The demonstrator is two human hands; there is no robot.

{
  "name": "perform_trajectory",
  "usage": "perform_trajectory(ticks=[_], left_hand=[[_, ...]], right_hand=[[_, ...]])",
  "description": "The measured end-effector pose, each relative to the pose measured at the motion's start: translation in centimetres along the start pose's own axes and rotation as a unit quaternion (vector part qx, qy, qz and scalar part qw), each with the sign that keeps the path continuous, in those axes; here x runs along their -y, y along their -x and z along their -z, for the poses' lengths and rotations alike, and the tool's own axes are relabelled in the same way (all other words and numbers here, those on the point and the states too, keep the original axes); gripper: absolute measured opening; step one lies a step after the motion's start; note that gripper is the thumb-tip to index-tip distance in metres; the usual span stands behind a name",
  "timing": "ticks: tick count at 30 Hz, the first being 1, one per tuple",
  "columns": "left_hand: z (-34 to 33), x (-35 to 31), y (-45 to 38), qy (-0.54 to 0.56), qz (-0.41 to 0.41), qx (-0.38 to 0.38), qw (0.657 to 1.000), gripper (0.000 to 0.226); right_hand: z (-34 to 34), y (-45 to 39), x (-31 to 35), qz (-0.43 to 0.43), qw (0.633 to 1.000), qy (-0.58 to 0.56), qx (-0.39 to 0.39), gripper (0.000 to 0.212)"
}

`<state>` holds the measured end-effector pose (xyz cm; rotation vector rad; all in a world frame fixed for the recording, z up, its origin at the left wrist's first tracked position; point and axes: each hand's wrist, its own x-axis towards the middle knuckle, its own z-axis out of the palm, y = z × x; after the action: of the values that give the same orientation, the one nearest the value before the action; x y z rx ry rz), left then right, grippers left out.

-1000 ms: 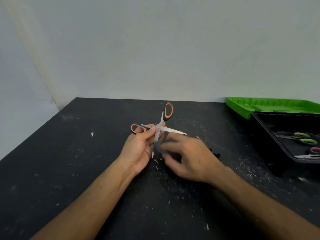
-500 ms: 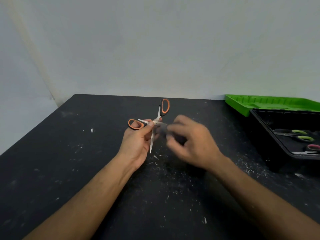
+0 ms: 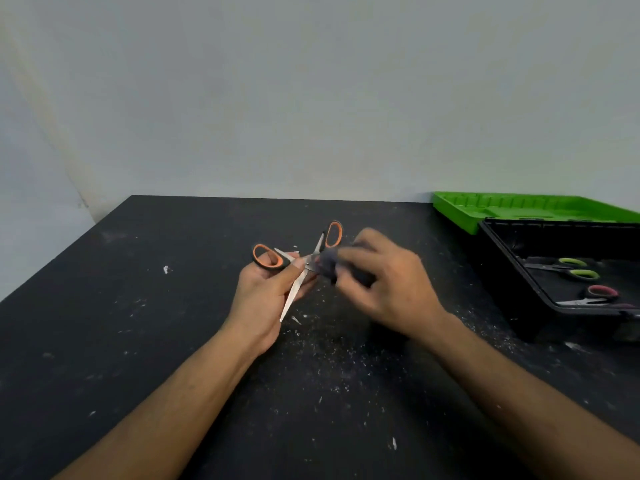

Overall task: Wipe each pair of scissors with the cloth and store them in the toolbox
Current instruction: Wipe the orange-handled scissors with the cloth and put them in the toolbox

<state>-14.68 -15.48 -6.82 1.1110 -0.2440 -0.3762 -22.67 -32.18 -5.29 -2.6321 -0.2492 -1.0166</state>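
My left hand point(image 3: 265, 296) grips a pair of orange-and-black handled scissors point(image 3: 300, 271) near the pivot, blades spread apart, one blade pointing down toward me. My right hand point(image 3: 388, 285) is closed on a dark cloth point(image 3: 327, 265) and presses it on the other blade, just right of the pivot; that blade is hidden by the cloth and fingers. The black toolbox point(image 3: 512, 271) stands open at the right. Inside it lie green-handled scissors point(image 3: 575, 268) and pink-handled scissors point(image 3: 595, 294).
The toolbox's green lid point(image 3: 519, 206) lies open behind it against the wall. The black table point(image 3: 138, 341) is dotted with white flecks and scraps, thickest under my hands. The table's left edge runs diagonally at the left.
My right hand has slid the cloth along the blade, from the tip end in toward the pivot. My left hand has kept its hold on the scissors.
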Motion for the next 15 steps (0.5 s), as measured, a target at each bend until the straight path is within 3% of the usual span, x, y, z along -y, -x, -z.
perform_trajectory(ticks=[2, 5, 9, 15], left_hand=[[0.0, 0.2, 0.2, -0.040, -0.031, -0.008, 0.999, 0.011], [-0.1, 0.3, 0.4, -0.103, -0.070, 0.009, 0.992, 0.014], [-0.2, 0.3, 0.4, -0.183, -0.108, -0.007, 0.977, 0.013], [0.4, 0.1, 0.5, -0.178, -0.105, 0.024, 0.978, 0.006]], right_hand=[[0.1, -0.5, 0.2, -0.001, 0.999, 0.027, -0.024, 0.022], [-1.0, -0.3, 0.5, 0.038, 0.997, 0.050, 0.037, 0.031], [-1.1, -1.3, -1.0, 0.014, 0.998, 0.054, -0.012, 0.032], [0.3, -2.5, -6.0, -0.142, 0.981, 0.069, -0.114, 0.026]])
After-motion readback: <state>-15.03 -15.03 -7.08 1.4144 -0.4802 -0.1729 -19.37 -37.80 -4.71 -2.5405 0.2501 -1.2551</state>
